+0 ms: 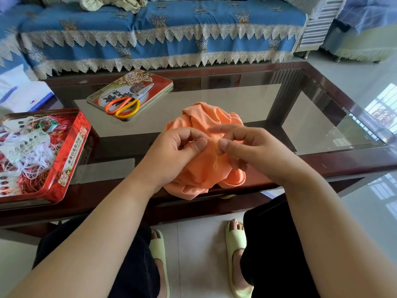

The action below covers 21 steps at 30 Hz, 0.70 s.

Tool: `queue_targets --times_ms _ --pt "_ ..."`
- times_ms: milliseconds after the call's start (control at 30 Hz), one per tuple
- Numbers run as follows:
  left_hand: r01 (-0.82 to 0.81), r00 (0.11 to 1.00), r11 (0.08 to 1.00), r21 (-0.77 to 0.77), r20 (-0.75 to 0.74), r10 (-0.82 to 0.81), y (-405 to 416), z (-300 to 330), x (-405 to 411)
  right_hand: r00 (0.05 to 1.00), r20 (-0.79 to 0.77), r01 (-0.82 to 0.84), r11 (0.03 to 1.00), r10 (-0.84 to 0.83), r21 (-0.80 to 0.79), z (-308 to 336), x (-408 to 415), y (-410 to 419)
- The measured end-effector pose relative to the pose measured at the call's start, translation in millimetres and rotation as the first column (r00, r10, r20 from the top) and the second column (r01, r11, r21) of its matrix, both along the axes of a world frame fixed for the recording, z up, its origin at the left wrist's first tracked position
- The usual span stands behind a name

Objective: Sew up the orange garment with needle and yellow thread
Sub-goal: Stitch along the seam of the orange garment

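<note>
At the near edge of the glass table (300, 117), the left hand (179, 150) pinches a fold of the bunched orange garment (206, 125) to steady it, while the right hand (242, 145) grips the yellow thread (216, 160) looping just above, apparently drawing a stitch.

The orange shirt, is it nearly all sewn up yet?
Not yet. Done: yellow thread already loops out of the orange garment. In hand: the left hand grips the cloth while the right hand pinches the thread; the needle is too small to see. Left: finishing, then snipping with the scissors lying on the tin lid.
</note>
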<state>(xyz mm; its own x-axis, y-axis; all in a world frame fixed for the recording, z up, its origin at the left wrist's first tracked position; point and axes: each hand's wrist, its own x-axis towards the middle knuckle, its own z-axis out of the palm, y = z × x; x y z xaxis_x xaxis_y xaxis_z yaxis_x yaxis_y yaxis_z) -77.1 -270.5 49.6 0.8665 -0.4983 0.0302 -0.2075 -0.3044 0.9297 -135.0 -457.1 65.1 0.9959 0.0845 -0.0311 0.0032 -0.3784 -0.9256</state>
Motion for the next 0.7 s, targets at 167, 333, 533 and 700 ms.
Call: queue_targets --times_ms 167,333,533,700 --pt "0.012 0.995 0.996 0.091 0.093 -0.020 7 0 5 0.998 -0.018 -0.057 0.997 0.056 -0.046 -3 0 -5" --pt "-0.051 0.972 0.973 0.226 0.233 -0.003 13 1 5 0.991 0.134 0.018 0.993 -0.003 -0.116 -8 1 -1" --pt "-0.083 0.936 0.953 0.292 0.351 -0.026 21 3 7 0.948 0.317 0.091 0.957 0.001 -0.274 -10 1 2" --pt "-0.106 0.914 0.950 0.295 0.405 -0.024 21 1 7 0.934 0.357 0.110 0.935 0.019 -0.338 -12 3 0"
